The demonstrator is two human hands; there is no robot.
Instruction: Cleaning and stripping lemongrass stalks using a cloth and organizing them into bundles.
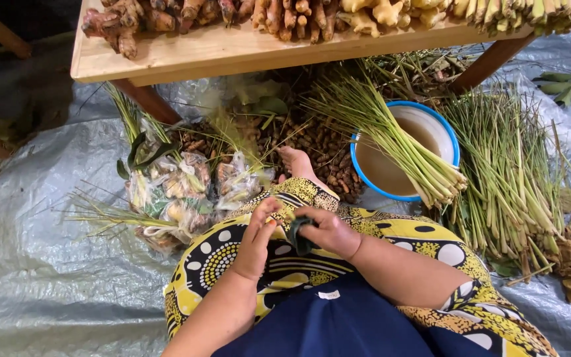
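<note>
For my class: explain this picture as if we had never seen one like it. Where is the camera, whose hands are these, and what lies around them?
The one picture comes from a camera worn on a person's head, looking down at their lap. The left hand and right hand together pinch a folded dark green leaf. The person sits on a grey tarp. Ahead lie bags of roots, a pile of small brown roots, a blue-rimmed bowl with lemongrass laid across it, and a wooden table of ginger-like roots.
</note>
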